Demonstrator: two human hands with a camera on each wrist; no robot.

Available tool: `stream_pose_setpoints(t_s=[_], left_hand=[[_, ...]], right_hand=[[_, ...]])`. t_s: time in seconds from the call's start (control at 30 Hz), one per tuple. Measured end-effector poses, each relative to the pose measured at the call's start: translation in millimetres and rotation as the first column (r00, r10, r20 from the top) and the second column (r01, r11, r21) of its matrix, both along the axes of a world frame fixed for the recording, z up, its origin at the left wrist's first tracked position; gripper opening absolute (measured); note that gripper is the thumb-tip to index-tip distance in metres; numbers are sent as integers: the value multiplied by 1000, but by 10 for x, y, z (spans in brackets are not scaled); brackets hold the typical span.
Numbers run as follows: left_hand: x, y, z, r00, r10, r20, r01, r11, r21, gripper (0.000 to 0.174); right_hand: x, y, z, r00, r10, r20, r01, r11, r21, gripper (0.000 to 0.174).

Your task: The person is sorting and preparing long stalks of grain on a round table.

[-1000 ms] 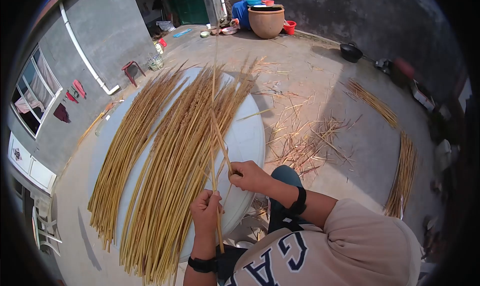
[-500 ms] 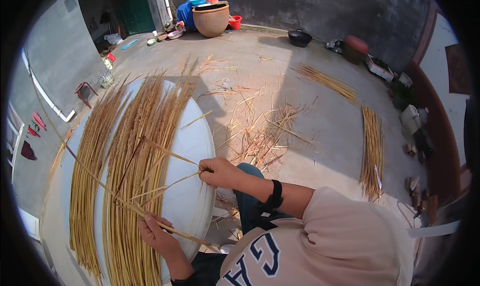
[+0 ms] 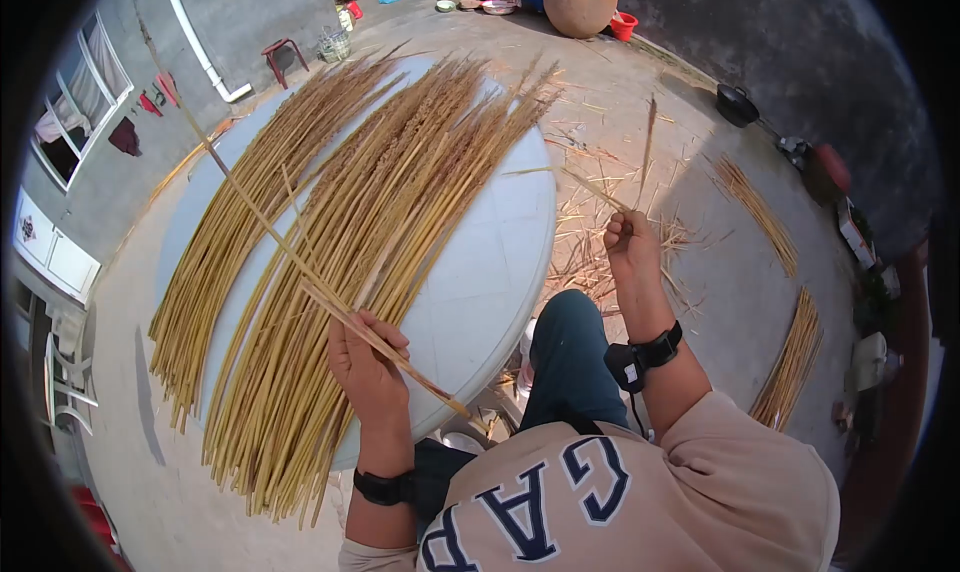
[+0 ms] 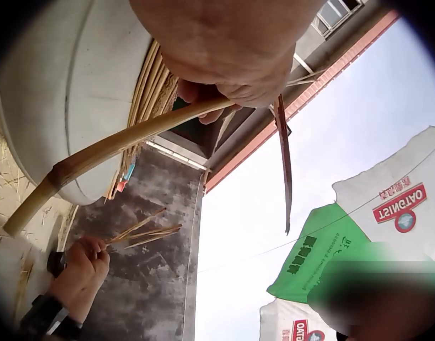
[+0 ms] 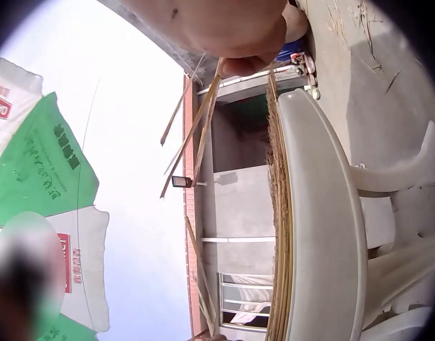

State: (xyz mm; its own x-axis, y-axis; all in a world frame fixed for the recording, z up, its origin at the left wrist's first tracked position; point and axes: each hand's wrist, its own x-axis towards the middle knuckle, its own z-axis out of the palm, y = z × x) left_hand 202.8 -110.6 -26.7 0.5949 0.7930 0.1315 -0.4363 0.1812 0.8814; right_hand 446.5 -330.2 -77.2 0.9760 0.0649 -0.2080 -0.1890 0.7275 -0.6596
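Observation:
A long dry stalk [image 3: 250, 212] with a thin feathery tip slants over the table in the head view. My left hand [image 3: 372, 372] grips it near its thick lower end, where a joint [image 4: 55, 174] shows in the left wrist view. Loose dry strips stick out from the stalk close to that hand. Off to the right, past the table edge, my right hand [image 3: 632, 247] pinches several dry leaf strips [image 3: 598, 190], which fan out from the fingertips. The right wrist view shows these strips [image 5: 203, 121] hanging from the curled fingers.
Two bundles of stalks [image 3: 345, 302] lie on a round white table [image 3: 490, 272]. Stripped scraps [image 3: 580, 242] litter the concrete beyond it. More stalk bundles [image 3: 755, 212] lie on the ground at right. A white plastic chair [image 5: 388, 170] stands beside the table.
My right hand has moved away from the stalk to the right, carrying the leaf strips with it. My left hand still holds the stalk, and the head view has turned left.

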Motion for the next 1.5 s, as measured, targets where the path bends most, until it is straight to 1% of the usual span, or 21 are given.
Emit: stream_pose_setpoints(t_s=[0.03,0.07,0.1,0.13,0.2,0.27,0.33,0.37,0.47,0.53,0.63,0.77,0.83,0.87,0.93,1.03,1.17,1.27,1.37,1.43,1.5], left_hand=[[35,22,-51,1000,-19,22,20,1000,-7,23],[22,22,-51,995,-99,-3,99,995,10,23],[30,16,-50,995,-96,-29,98,995,37,23],[20,16,-48,997,-67,-30,68,997,36,23],[26,1,-48,976,-210,-55,213,976,42,24],[29,-10,-27,973,-211,-89,219,972,85,24],[29,0,-37,947,-279,-159,298,948,110,26],[33,-9,-43,946,-281,-159,300,948,107,26],[35,-13,-50,928,-329,-175,349,932,100,27],[36,-12,-62,889,-407,-207,429,900,72,28],[55,-13,-100,847,-461,-265,498,862,94,28],[37,-18,-53,846,-444,-296,493,862,118,27],[44,-15,-87,859,-443,-257,480,872,101,24],[40,-17,-75,860,-443,-254,478,872,99,24],[27,-29,-21,815,-452,-363,511,856,79,20],[17,-27,13,774,-477,-416,553,829,78,18],[21,-8,-34,751,-520,-407,582,812,37,18],[23,-15,-35,782,-516,-350,563,825,41,18],[14,-21,33,789,-462,-404,544,831,112,19],[19,-28,24,803,-442,-400,520,847,110,20],[21,-39,-9,807,-446,-386,516,851,96,19]], right_hand=[[164,-129,-126,999,-11,39,6,991,133,7],[319,-257,-205,998,-50,23,46,988,146,9],[415,-295,-251,995,-102,9,99,983,157,12],[410,-258,-259,997,-73,8,70,985,156,12],[287,-256,-104,986,135,-99,-108,963,245,20],[69,-49,71,969,180,-167,-141,965,219,26],[-225,189,220,877,477,56,-478,878,21,23],[-415,310,333,816,570,96,-554,819,-152,22],[-967,655,653,571,812,122,-643,535,-549,25],[-1161,852,607,458,868,190,-635,469,-613,30],[-1303,1062,655,505,839,204,-653,526,-546,27],[-1286,1145,595,533,818,215,-640,556,-531,22],[-1306,1162,626,626,736,256,-543,647,-535,19],[-1292,1160,623,625,738,255,-543,645,-538,19],[-1246,1140,614,667,704,242,-515,671,-534,18],[-1216,1105,621,685,689,236,-524,691,-498,19],[-1204,1070,612,678,703,215,-545,677,-495,20],[-1190,1068,572,660,723,203,-562,655,-505,18],[-1204,1073,583,662,730,172,-574,641,-509,23],[-1213,1073,571,592,783,190,-571,574,-587,24],[-1235,1081,564,584,792,176,-579,559,-594,24]])
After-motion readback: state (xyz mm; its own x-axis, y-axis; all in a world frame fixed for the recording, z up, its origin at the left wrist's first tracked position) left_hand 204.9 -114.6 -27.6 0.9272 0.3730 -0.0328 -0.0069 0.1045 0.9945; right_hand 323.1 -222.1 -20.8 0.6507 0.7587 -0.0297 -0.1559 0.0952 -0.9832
